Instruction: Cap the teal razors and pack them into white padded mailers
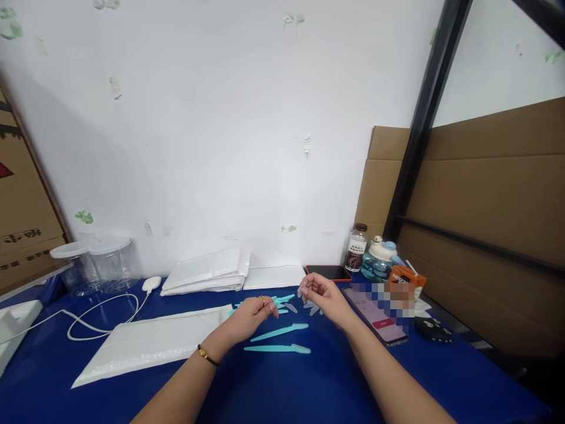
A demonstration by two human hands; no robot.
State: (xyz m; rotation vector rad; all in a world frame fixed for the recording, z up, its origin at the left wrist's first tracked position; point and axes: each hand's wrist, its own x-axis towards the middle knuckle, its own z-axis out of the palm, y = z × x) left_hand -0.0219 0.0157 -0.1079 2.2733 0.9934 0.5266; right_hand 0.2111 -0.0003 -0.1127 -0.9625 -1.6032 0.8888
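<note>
Several thin teal plastic sticks point(279, 333) lie on the blue tablecloth point(282, 388) in front of me, with a few small clear caps point(311, 307) beside them. My left hand point(251, 315) rests knuckles up over the sticks, fingers curled and touching the far ones. It wears a ring and a wrist bracelet. My right hand point(322, 294) hovers just right of it, with fingertips pinched on a small clear cap.
White padded mailers point(145, 344) lie at left and a stack point(207, 274) sits by the wall. Clear lidded jars point(95, 265), a white cable point(97, 318), a phone point(379, 318), a bottle point(355, 247) and cardboard point(485, 224) surround the spot.
</note>
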